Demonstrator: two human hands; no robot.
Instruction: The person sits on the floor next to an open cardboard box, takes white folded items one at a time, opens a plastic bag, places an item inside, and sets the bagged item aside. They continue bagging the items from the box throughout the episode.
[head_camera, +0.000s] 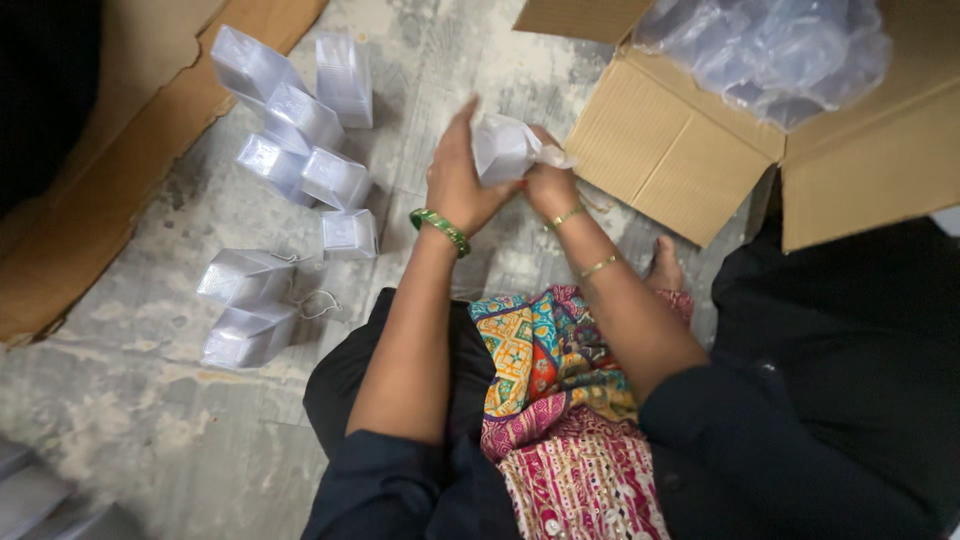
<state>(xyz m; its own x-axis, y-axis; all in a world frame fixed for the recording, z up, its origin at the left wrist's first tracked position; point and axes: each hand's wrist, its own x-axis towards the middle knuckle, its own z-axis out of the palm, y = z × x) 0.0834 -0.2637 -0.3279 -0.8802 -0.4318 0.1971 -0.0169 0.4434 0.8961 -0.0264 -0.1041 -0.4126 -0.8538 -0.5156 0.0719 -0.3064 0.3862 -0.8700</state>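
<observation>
Both my hands hold one small white box wrapped in clear plastic (503, 147) in front of me, above the floor. My left hand (458, 175), with a green bangle at the wrist, grips its left side. My right hand (548, 182), with thin gold bangles, pinches its right edge, where a bit of plastic sticks out. Several similar wrapped white boxes (300, 150) lie on the concrete floor to the left, some with thin cord loops.
An open cardboard carton (680, 160) stands at the upper right, with a bundle of clear plastic bags (770, 50) inside. A flat cardboard sheet (110, 170) lies along the left. My foot (664, 266) and patterned cloth (560, 400) are below the hands.
</observation>
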